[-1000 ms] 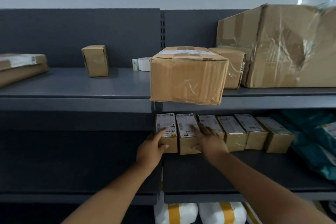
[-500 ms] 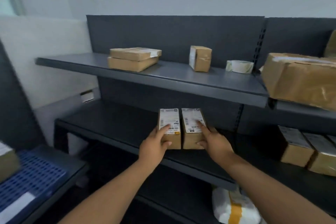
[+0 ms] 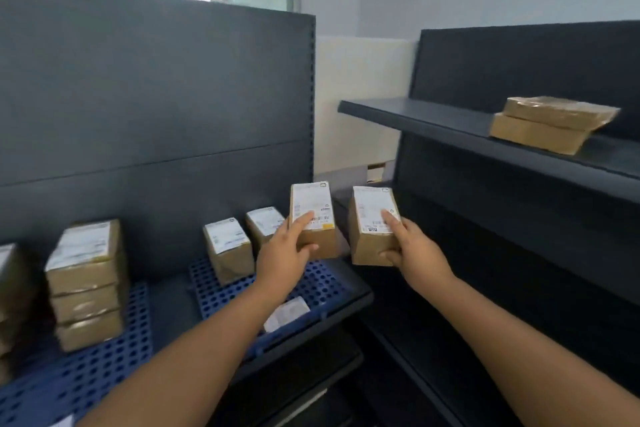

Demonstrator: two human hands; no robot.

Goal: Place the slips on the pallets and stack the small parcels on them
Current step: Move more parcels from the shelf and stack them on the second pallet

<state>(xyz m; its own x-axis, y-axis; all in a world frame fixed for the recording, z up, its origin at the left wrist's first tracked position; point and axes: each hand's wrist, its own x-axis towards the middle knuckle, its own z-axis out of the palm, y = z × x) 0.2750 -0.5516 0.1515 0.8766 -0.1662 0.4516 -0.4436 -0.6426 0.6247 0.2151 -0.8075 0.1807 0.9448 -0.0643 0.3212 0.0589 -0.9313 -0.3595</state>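
Note:
My left hand (image 3: 281, 255) grips a small brown parcel (image 3: 313, 218) with a white label, held in the air above a blue perforated pallet (image 3: 322, 282). A second small labelled parcel (image 3: 372, 225) is gripped by my right hand (image 3: 414, 253), just right of that pallet's edge. Two small parcels (image 3: 228, 248) (image 3: 265, 224) stand on the same pallet, and a white slip (image 3: 285, 314) lies on its front part. Further left, another blue pallet (image 3: 86, 374) carries a stack of three parcels (image 3: 86, 282).
A dark grey back panel (image 3: 156, 97) rises behind the pallets. To the right stands dark shelving (image 3: 485, 125) with two flat brown parcels (image 3: 550, 123) on its upper shelf. More parcels (image 3: 8, 291) sit at the far left edge. A corner of a slip (image 3: 64, 421) shows at bottom left.
I have turned left from the shelving with both small parcels. They were side by side and touching; now they are apart, one in each hand, over the pallet area.

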